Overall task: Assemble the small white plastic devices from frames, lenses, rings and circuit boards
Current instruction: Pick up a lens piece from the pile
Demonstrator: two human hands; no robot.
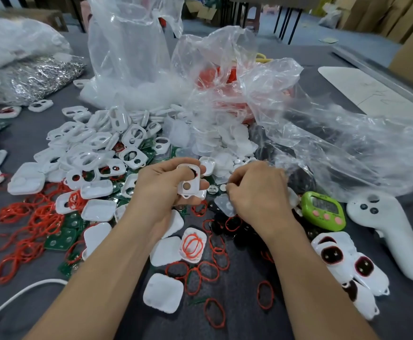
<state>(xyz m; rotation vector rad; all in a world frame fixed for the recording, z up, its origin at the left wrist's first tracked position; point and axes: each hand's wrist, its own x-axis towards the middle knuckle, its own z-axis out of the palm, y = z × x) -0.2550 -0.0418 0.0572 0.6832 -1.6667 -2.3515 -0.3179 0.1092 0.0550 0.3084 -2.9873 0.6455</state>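
I see a crowded worktop (pixel 298 320). A heap of frames (pixel 97 141) lies left of centre, behind my left hand (pixel 161 185), which holds one frame (pixel 190 182) over the heap's near edge. My right hand (pixel 257 190) is just beside it, to the right. At the left, rings (pixel 28 229) spread across the worktop, with circuit boards (pixel 62 239) among them. Covers (pixel 163 292) lie between my forearms. Plastic bags (pixel 323 133) stand behind the heap and sprawl to the right. A timer (pixel 322 209) sits right of my right hand, a controller (pixel 392 231) just right of that, and assembled devices (pixel 343 261) in front of both. A cable (pixel 16 298) crosses the near left corner.
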